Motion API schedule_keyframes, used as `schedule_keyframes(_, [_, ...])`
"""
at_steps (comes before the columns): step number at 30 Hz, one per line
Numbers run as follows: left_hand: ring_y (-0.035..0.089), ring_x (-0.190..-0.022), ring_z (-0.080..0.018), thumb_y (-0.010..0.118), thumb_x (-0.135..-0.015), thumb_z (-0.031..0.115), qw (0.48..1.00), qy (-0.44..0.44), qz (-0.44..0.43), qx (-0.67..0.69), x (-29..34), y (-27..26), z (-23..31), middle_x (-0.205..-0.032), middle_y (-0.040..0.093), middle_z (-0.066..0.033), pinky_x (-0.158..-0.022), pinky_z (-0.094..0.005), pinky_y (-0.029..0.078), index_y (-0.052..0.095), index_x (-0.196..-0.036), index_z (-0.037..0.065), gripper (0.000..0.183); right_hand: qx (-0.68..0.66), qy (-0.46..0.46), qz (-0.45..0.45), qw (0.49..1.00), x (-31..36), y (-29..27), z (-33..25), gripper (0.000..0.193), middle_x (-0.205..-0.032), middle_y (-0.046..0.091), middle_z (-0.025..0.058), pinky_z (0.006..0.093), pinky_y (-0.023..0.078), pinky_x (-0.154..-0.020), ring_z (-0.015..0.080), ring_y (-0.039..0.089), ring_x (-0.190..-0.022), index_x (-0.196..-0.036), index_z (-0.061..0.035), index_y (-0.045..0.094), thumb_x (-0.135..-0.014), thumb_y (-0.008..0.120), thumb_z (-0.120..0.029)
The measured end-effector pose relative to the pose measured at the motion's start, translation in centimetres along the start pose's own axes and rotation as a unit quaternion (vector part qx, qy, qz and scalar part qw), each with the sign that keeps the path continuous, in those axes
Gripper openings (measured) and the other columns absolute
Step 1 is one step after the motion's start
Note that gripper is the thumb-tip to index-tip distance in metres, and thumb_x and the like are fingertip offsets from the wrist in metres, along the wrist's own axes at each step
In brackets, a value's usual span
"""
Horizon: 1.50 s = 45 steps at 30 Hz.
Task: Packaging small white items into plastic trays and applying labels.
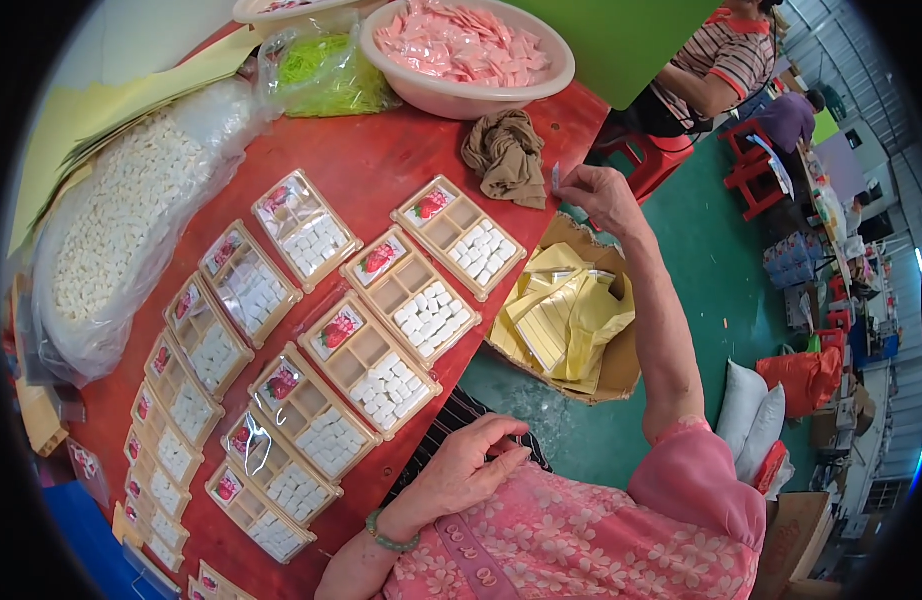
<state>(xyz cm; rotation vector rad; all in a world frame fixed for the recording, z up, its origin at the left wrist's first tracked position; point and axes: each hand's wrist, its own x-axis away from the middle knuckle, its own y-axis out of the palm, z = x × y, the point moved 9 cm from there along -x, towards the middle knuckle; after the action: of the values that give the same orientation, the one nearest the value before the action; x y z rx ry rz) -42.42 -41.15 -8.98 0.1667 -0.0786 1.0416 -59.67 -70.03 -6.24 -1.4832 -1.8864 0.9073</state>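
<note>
My right hand (603,197) reaches out over the table's right edge, beside a crumpled brown cloth (507,158). Its thumb and fingertips pinch a small, thin, whitish strip (556,179). My left hand (468,470) rests near my lap by the table's front edge, its fingers loosely extended and holding nothing visible. Two rows of beige compartment trays (379,290) lie on the red table (401,150). Each visible tray has a strawberry picture in one corner and small white blocks filling its large compartment; the smaller compartments look bare. Shiny clear film shows over some trays.
A carton (621,370) of yellow packaging stands below my right forearm. Behind the trays are a bag of white blocks (131,215), a bag of green shreds (331,80) and a basin (461,95) of pink packets. Another person (716,70) sits beyond a green panel (621,40).
</note>
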Motion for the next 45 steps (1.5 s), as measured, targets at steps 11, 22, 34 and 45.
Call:
schedule_keyframes(11, [0.063,-0.083,-0.0169,0.061,-0.087,0.012,1.000,0.013,-0.007,-0.003,-0.1,0.2,0.0,-0.101,0.058,-0.0124,-0.071,-0.0274,0.051,0.055,-0.109,-0.004,0.028,-0.021,-0.056,0.045,0.997,0.2,0.0,0.1,0.015,-0.068,0.059,0.0019,0.0267,0.043,-0.060,0.0078,0.049,-0.063,-0.083,0.0022,0.061,-0.081,0.065,-0.012])
schedule_keyframes(22, [0.061,-0.086,-0.0117,0.061,-0.087,0.009,1.000,0.002,-0.009,-0.014,-0.1,0.4,-0.9,-0.100,0.059,-0.0075,-0.075,-0.0248,0.049,0.057,-0.109,-0.001,0.025,-0.008,-0.074,0.140,0.987,1.3,0.2,-0.1,0.014,-0.069,0.060,0.0078,0.0271,0.045,-0.062,0.0107,0.054,-0.065,-0.089,0.0013,0.061,-0.083,0.062,-0.012])
schedule_keyframes(34, [0.064,-0.084,-0.0245,0.061,-0.086,0.018,0.982,0.000,0.027,-0.189,1.2,0.5,-3.1,-0.101,0.058,-0.0155,-0.074,-0.0323,0.051,0.057,-0.108,-0.002,0.029,-0.197,0.165,-0.027,0.966,16.7,16.4,11.5,0.031,-0.062,0.059,0.0058,0.0252,0.041,-0.050,0.0119,0.052,-0.050,-0.079,0.0018,0.059,-0.091,0.057,-0.027])
schedule_keyframes(45, [0.057,-0.099,-0.0304,0.067,-0.079,0.016,0.885,0.186,0.193,-0.381,6.1,-2.3,8.1,-0.112,0.056,-0.0158,-0.084,-0.0390,0.047,0.056,-0.112,0.000,0.039,-0.039,-0.212,0.189,0.958,15.1,3.3,-10.4,0.034,-0.119,0.056,0.0152,0.0343,0.040,-0.094,0.0288,0.053,-0.111,-0.114,-0.0025,0.058,-0.083,0.064,-0.016])
